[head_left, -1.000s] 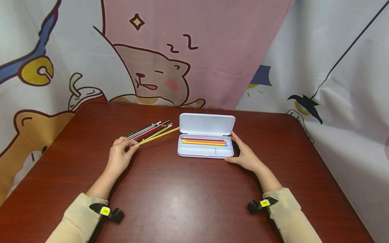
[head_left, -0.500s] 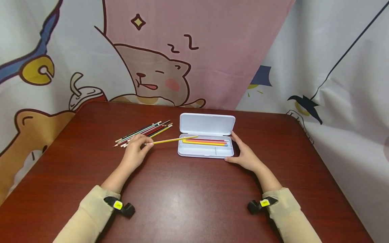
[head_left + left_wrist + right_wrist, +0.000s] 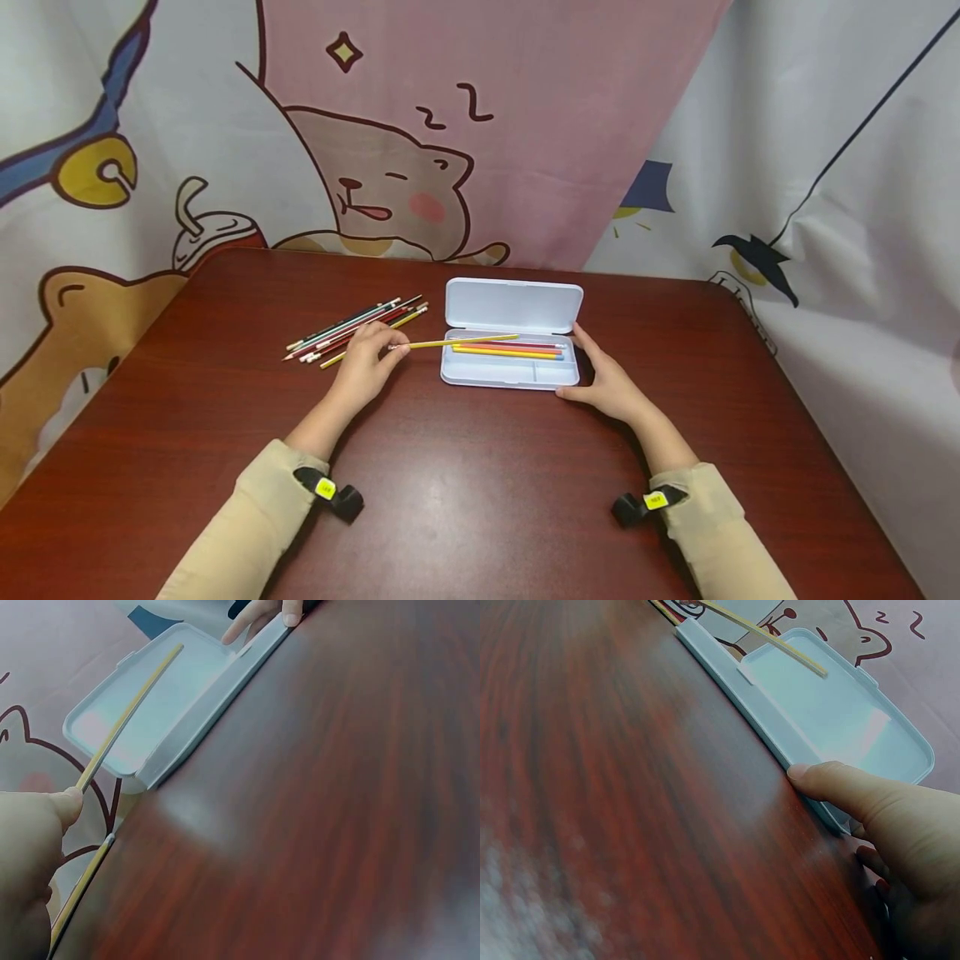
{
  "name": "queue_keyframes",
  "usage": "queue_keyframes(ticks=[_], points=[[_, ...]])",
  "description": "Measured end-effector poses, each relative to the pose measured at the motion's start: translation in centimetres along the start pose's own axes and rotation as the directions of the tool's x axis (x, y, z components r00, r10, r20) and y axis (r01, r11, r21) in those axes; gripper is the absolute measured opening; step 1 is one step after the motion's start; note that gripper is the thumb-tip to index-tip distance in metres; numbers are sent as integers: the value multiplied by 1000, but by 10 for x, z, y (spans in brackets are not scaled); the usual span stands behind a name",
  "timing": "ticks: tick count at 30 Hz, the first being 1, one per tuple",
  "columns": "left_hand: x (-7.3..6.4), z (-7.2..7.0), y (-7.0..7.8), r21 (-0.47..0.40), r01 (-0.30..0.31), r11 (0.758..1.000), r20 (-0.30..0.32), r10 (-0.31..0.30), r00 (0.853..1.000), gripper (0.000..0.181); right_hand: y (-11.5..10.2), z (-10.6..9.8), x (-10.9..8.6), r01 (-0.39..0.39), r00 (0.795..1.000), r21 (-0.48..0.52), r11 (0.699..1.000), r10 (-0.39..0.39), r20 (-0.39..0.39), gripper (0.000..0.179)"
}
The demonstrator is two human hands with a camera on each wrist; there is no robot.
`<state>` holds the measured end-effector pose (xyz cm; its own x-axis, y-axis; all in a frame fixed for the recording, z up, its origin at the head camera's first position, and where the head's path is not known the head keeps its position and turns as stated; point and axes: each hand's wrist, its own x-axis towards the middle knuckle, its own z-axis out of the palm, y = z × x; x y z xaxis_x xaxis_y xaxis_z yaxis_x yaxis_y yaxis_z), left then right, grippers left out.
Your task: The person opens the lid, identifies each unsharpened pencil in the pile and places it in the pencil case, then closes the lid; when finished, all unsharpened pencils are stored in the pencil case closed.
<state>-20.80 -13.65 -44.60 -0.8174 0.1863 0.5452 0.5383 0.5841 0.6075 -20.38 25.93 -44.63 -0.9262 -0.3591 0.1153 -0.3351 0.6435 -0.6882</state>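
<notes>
The head view is looking down on the white case [image 3: 487,372]; nearer wrist views are sharing its lid [image 3: 176,691] from either side.

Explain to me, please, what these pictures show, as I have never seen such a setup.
There is no machine arm here, only a person's two bare hands. The wide pictures come from a camera on the head; the closer two come from the small wrist cameras. On the brown table lie a bundle of loose pencils and, to its right, an open white case with a few pencils inside. The left hand pinches a yellow pencil, which reaches over the case. The right hand holds the case's right end.
</notes>
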Motion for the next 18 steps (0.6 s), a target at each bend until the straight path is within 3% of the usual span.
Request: queue_keyframes(ticks=[7,18], points=[[9,15,9,24,35,999,47,-36,998,5,0,0,0,1,1000,13,1000,-1,6,111],[21,37,16,-13,-28,1000,72,28,997,4,1,0,1,4,1000,8,1000,-4,8,112]])
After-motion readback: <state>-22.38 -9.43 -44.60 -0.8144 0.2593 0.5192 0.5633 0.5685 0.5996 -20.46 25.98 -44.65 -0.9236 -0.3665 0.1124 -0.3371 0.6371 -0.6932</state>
